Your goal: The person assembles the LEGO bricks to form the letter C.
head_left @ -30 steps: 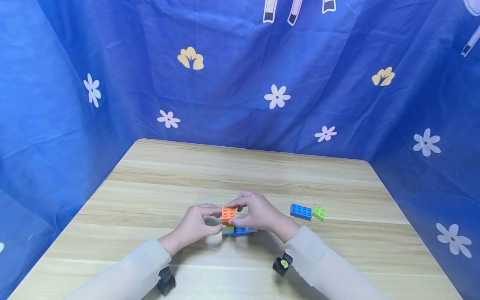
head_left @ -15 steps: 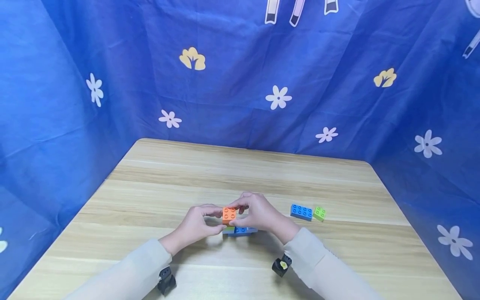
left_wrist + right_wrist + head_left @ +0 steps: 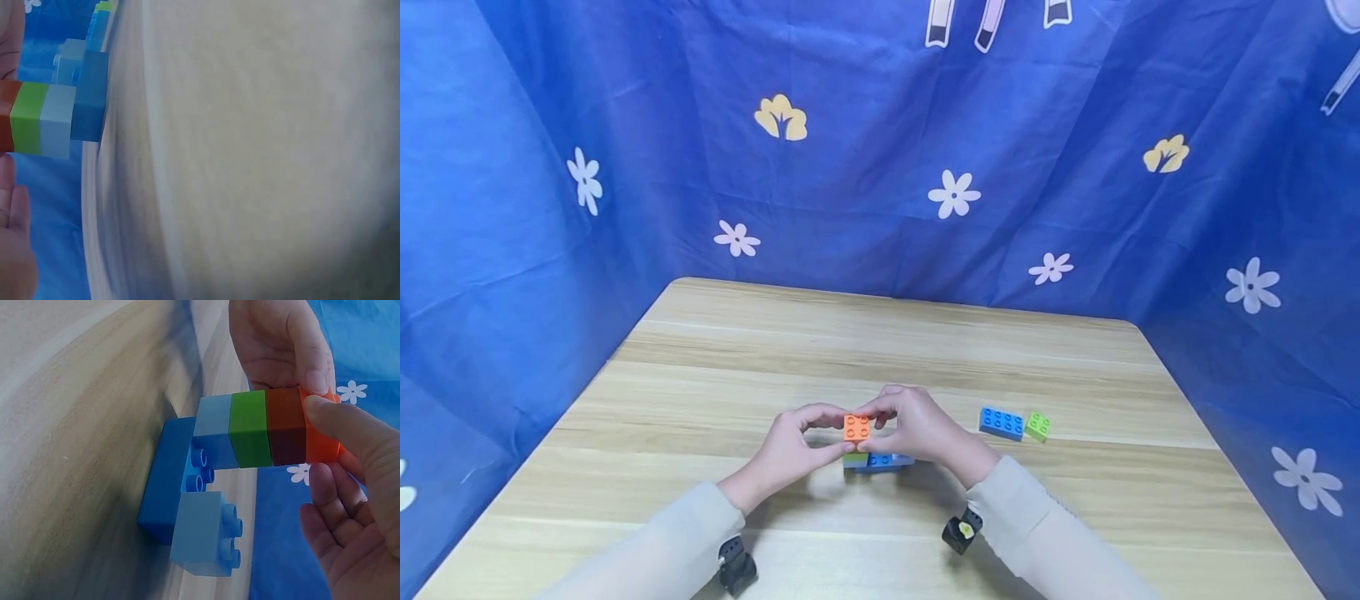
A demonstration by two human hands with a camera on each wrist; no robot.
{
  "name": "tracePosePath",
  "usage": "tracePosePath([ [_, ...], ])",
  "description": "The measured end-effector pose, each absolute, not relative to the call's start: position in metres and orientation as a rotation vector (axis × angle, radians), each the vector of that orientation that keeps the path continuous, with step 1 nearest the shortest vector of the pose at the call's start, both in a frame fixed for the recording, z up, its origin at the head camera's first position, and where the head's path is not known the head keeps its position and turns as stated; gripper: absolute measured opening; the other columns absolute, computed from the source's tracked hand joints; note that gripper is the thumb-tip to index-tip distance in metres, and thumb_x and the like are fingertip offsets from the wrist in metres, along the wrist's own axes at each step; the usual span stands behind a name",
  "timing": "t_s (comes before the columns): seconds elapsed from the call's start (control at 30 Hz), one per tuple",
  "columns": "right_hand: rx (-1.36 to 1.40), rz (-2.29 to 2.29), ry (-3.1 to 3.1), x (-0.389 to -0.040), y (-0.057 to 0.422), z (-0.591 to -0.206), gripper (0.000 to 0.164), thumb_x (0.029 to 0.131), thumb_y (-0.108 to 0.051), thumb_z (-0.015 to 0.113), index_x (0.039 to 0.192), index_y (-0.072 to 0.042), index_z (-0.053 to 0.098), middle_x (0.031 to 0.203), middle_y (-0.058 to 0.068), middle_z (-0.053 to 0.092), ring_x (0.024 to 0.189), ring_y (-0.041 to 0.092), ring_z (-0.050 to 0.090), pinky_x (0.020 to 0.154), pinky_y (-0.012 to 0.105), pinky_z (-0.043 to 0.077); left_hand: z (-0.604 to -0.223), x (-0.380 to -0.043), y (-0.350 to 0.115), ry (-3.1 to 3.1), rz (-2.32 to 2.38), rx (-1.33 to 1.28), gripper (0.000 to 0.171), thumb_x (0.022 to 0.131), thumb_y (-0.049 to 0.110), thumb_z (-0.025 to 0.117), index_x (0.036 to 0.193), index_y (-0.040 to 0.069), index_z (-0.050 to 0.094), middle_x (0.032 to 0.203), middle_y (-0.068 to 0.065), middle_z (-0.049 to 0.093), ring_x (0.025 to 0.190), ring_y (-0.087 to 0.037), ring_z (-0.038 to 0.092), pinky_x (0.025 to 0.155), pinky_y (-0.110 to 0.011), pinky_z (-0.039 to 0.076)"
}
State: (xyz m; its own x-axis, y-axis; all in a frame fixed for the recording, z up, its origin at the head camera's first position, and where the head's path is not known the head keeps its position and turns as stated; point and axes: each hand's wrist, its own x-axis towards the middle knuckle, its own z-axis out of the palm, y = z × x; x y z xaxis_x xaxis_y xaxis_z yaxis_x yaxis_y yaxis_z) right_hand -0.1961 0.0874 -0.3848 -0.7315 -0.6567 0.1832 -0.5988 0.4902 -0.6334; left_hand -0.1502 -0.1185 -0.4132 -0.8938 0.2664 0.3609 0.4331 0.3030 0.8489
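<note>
My head cam puts the orange brick (image 3: 857,427) near 6 o'clock of ctr, atop a small build over the wood surface (image 3: 775,333). Right hand (image 3: 917,425), at its 3 o'clock, has its grip clamped on that brick, thumb on near side, index on far. Left hand (image 3: 790,446), at its 8 o'clock, pinches the same brick at its left corners w/ thumb & index, so that grip's clamped too.

What I can't get from above I get side-on from R wrist cam: below orange come brown brick (image 3: 287,425), green brick (image 3: 250,428), pale blue brick (image 3: 215,431), then long blue brick (image 3: 164,481) as base. Second pale blue brick (image 3: 199,540) is on the base's other end, at the column's 6 o'clock, studs bare. Left index is hidden there. L wrist cam crops the column at brown; fingers at its 9 o'clock edge, too cut off for me to judge contact.

Head cam shows best: loose blue brick (image 3: 1001,423) at orange's 3 o'clock, lime brick (image 3: 1038,427) just beyond, flowered cloth (image 3: 850,233) at 12. L wrist cam catches both loose bricks small, approx 11 o'clock.
</note>
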Motion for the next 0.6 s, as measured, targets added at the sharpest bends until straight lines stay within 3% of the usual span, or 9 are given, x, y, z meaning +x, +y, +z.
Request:
tracePosePath([
  [0.17,-1.126,-1.1,2.634,-0.196,0.088,-0.388,0.037,0.074,-0.02,0.084,0.108,-0.013,0.073,0.084,-0.012,0.06,0.078,0.014,0.059,0.06,0.024,0.046,-0.423,-0.155,-0.119,-2.436,-1.605,-0.606,0.036,0.072,0.0,0.08,0.106,0.001,0.069,0.103,-0.007,0.069,0.098,-0.024,0.063,0.092,-0.049,0.046],
  [0.43,-1.24,-1.284,2.564,-0.196,0.098,-0.414,0.048,0.078,-0.027,0.08,0.122,-0.014,0.064,0.107,-0.008,0.062,0.095,0.008,0.057,0.086,0.038,0.049,-0.439,-0.163,-0.123,-2.447,-1.636,-0.582,0.039,0.072,0.011,0.083,0.109,0.008,0.071,0.109,-0.003,0.068,0.103,-0.022,0.061,0.096,-0.048,0.044],
  [0.6,-1.214,-1.342,2.558,-0.196,0.118,-0.425,0.057,0.078,-0.03,0.08,0.128,-0.014,0.058,0.114,0.003,0.063,0.1,0.01,0.057,0.09,0.041,0.047,-0.439,-0.164,-0.123,-2.481,-1.611,-0.552,0.04,0.072,0.015,0.084,0.109,0.008,0.071,0.11,-0.004,0.067,0.104,-0.023,0.061,0.096,-0.048,0.044],
])
